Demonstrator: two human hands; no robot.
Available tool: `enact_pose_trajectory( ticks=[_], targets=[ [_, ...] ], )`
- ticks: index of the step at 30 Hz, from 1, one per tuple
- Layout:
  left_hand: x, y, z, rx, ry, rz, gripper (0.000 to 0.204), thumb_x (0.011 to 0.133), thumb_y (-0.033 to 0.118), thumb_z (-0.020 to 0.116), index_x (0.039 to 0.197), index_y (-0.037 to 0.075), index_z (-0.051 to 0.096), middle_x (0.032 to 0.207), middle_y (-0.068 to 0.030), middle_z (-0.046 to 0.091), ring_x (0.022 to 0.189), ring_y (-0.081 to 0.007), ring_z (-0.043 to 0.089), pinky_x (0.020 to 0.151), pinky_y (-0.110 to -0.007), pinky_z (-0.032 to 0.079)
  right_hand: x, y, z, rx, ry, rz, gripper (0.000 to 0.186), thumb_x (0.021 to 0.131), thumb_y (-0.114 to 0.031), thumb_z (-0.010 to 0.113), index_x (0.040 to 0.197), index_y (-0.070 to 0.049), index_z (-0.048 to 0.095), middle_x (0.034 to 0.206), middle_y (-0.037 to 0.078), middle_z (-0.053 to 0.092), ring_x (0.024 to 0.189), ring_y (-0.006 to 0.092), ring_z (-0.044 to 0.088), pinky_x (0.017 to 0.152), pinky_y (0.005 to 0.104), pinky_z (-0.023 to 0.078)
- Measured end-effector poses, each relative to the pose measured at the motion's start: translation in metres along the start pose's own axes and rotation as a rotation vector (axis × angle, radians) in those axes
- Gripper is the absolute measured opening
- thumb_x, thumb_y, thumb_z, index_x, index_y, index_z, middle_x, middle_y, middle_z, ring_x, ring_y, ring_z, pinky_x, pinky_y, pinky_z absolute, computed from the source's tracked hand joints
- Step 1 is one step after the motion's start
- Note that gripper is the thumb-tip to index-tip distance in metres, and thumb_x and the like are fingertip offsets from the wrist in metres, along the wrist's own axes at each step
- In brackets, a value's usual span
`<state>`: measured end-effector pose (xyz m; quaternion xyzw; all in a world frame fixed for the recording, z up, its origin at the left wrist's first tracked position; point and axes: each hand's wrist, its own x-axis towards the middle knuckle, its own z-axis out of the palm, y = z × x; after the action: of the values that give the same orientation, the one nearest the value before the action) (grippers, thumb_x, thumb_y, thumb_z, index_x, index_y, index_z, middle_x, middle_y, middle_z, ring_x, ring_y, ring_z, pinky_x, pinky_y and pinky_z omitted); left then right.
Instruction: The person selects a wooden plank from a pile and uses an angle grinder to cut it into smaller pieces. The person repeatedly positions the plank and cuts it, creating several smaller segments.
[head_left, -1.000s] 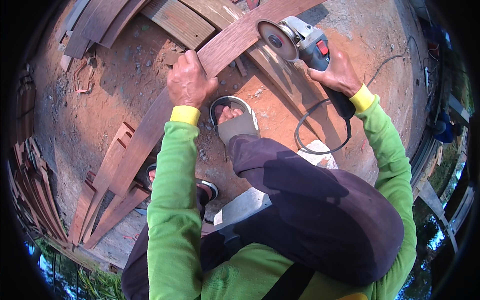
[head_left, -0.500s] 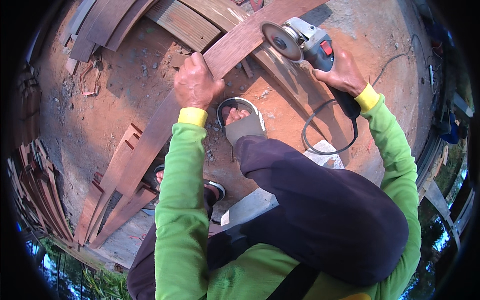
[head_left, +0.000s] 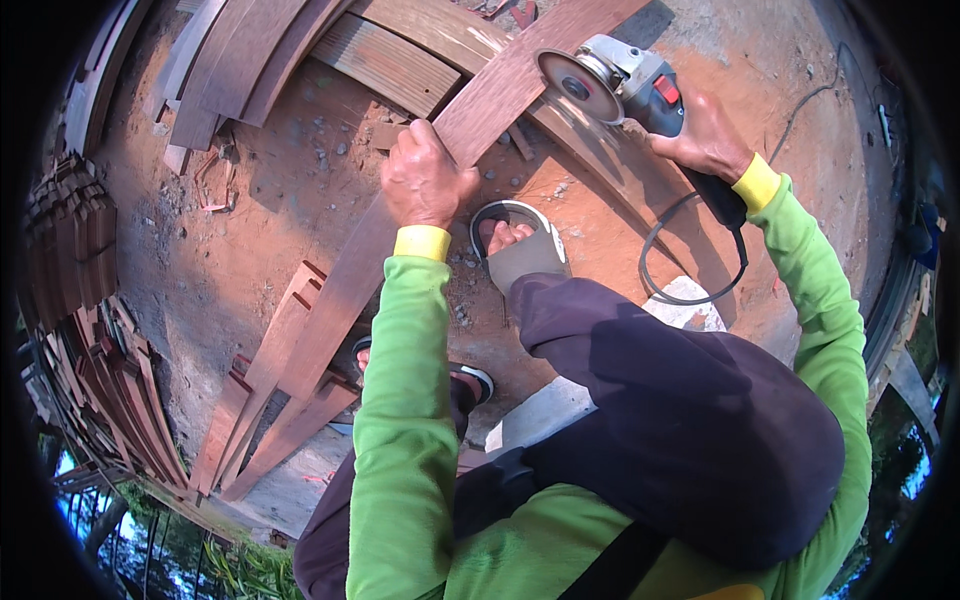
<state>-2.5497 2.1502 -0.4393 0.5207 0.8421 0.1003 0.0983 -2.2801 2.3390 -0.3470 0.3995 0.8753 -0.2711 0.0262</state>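
Observation:
A long reddish-brown plank (head_left: 497,106) runs diagonally from lower left to the top of the view. My left hand (head_left: 425,180) is closed around its edge, near the middle, with the thumb pointing right. In my right hand (head_left: 708,137) is an angle grinder (head_left: 652,88), gripped by its dark body below the red switch. Its round disc (head_left: 578,86) overlaps the plank's right edge in view; whether it touches the wood I cannot tell. A black cable (head_left: 647,262) loops down from the grinder's rear.
Beneath the plank lie other boards (head_left: 385,62). Stacked planks (head_left: 245,50) fill the upper left, and more timber (head_left: 110,370) lies at the left edge. Notched wooden pieces (head_left: 270,350) rest under the plank's near end. My sandalled foot (head_left: 512,232) and a concrete block (head_left: 545,410) are close by.
The whole scene has shifted right and slightly down in the view. My hands, the plank and the grinder keep nearly the same places relative to each other.

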Motion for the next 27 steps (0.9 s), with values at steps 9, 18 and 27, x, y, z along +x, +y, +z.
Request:
enact_pose_trajectory(
  ticks=[9, 18, 27],
  targets=[
    [0.001, 0.000, 0.003, 0.023, 0.006, -0.018, 0.058, 0.052, 0.032, 0.083, 0.094, 0.007, 0.051, 0.087, -0.0117, 0.060, 0.079, -0.0305, 0.065, 0.071, -0.040, 0.053, 0.001, 0.007, 0.006, 0.034, 0.027, -0.011, 0.053, 0.066, -0.021, 0.074, 0.101, 0.012, 0.051, 0.080, 0.028, 0.063, 0.076, 0.0377, 0.067, 0.072, 0.0424, 0.053],
    [0.001, 0.001, -0.002, -0.037, -0.021, -0.029, 0.054, 0.057, 0.027, 0.081, 0.096, 0.003, 0.051, 0.092, -0.0174, 0.063, 0.084, -0.0371, 0.065, 0.074, -0.045, 0.055, 0.001, 0.006, 0.006, 0.025, 0.005, 0.007, 0.059, 0.066, -0.020, 0.074, 0.109, 0.012, 0.049, 0.083, 0.029, 0.063, 0.077, 0.0384, 0.067, 0.074, 0.0428, 0.053],
    [0.001, 0.002, -0.003, -0.042, -0.035, -0.025, 0.054, 0.057, 0.026, 0.080, 0.096, 0.003, 0.051, 0.091, -0.0183, 0.062, 0.083, -0.0376, 0.065, 0.074, -0.045, 0.055, 0.000, 0.003, 0.006, 0.034, 0.007, 0.032, 0.063, 0.066, -0.020, 0.073, 0.113, 0.012, 0.048, 0.084, 0.028, 0.063, 0.079, 0.0396, 0.066, 0.075, 0.0434, 0.053]
  ],
)
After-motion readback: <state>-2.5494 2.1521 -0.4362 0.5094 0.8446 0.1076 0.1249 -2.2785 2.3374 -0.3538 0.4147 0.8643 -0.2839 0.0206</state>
